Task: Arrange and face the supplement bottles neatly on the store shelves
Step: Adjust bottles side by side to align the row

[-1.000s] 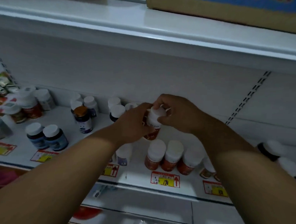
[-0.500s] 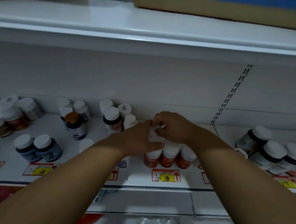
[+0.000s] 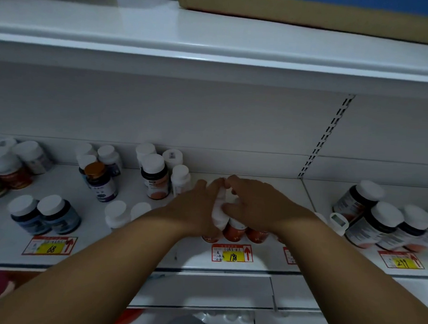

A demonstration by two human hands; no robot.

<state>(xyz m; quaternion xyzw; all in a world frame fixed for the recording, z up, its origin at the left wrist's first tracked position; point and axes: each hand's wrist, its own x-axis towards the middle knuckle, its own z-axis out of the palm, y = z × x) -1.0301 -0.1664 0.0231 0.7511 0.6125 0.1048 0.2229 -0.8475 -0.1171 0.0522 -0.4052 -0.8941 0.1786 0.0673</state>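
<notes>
A white-capped orange supplement bottle [image 3: 218, 213] stands at the middle of the white shelf [image 3: 193, 261], in the front row. My left hand [image 3: 193, 207] grips it from the left, and my right hand [image 3: 254, 203] curls over it from the right. More orange bottles [image 3: 236, 233] of the same kind stand beside it, mostly hidden under my right hand. They sit just behind the yellow 198 price tag [image 3: 232, 254].
Two blue bottles [image 3: 45, 215] stand front left and small white bottles [image 3: 117, 213] beside my left forearm. A gold-capped dark bottle [image 3: 100, 184] and a black-labelled bottle [image 3: 155, 177] stand behind. Dark white-capped bottles [image 3: 378, 226] crowd the right. A cardboard box [image 3: 315, 11] sits on the upper shelf.
Both hands have lowered the orange bottle from the air down into the front row on the shelf. The view has shifted, bringing the dark bottles at the right into sight.
</notes>
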